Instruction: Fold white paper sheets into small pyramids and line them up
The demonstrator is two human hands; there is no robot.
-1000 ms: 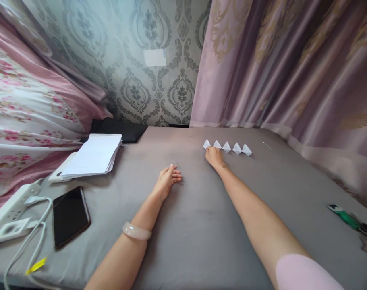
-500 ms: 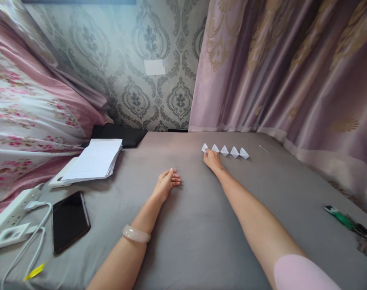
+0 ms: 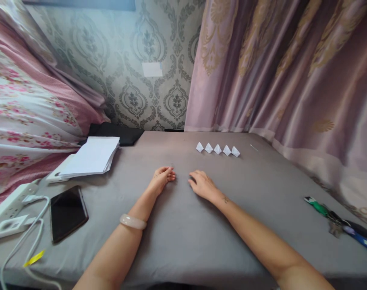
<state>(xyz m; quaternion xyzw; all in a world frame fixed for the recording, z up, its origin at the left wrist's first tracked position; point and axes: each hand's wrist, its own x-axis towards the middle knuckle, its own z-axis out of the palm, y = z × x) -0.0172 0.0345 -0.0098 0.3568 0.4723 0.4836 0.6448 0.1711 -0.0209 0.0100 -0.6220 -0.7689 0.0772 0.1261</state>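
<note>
Several small folded white paper shapes (image 3: 217,149) stand in a row toward the back of the grey cloth surface (image 3: 177,225). My right hand (image 3: 202,184) is in front of them, apart from the row. Its fingers curve loosely with a gap at the thumb, and nothing shows in them. To its left, my left hand (image 3: 163,177) hovers over or rests on the cloth with loosely bent fingers and holds nothing that I can see. A pale bangle (image 3: 133,222) circles my left wrist.
At left lie a paper stack (image 3: 92,156), a black phone (image 3: 69,214), and a white power strip (image 3: 15,201) with cables. Keys with a green tag (image 3: 318,206) lie at right. A thin white stick (image 3: 253,148) lies near the curtain (image 3: 231,80).
My right hand has let go of the leftmost paper shape and drawn back toward me, near my left hand. The paper row stands by itself. The view has shifted slightly.
</note>
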